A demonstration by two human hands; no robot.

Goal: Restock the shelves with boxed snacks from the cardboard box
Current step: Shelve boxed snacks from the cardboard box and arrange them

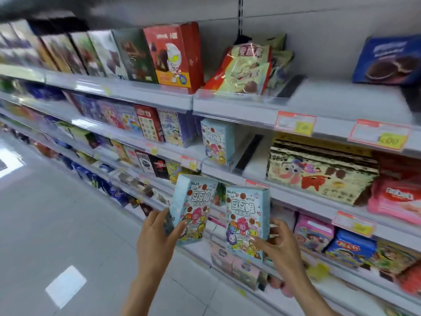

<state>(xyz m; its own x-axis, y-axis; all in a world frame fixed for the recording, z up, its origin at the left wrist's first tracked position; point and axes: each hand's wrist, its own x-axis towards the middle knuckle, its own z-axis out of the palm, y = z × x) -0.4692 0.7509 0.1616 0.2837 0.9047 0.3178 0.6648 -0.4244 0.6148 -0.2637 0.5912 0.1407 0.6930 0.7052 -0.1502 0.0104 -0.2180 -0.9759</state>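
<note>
I hold two light-blue cartoon snack boxes upright in front of the shelving. My left hand (159, 229) grips the lower left side of the left box (193, 201). My right hand (276, 241) holds the right box (247, 215) at its lower right corner, thumb across the front. A matching light-blue box (217, 140) stands on the second shelf (257, 176) above them, beside a black divider (249, 151) with bare shelf to its right. The cardboard box is out of view.
White shelves run from far left to near right, packed with boxed and bagged snacks. A red box (174, 58) and bags (246, 69) sit on the top shelf, cream wafer packs (319, 174) on the second. Grey tiled floor (57, 224) lies at left.
</note>
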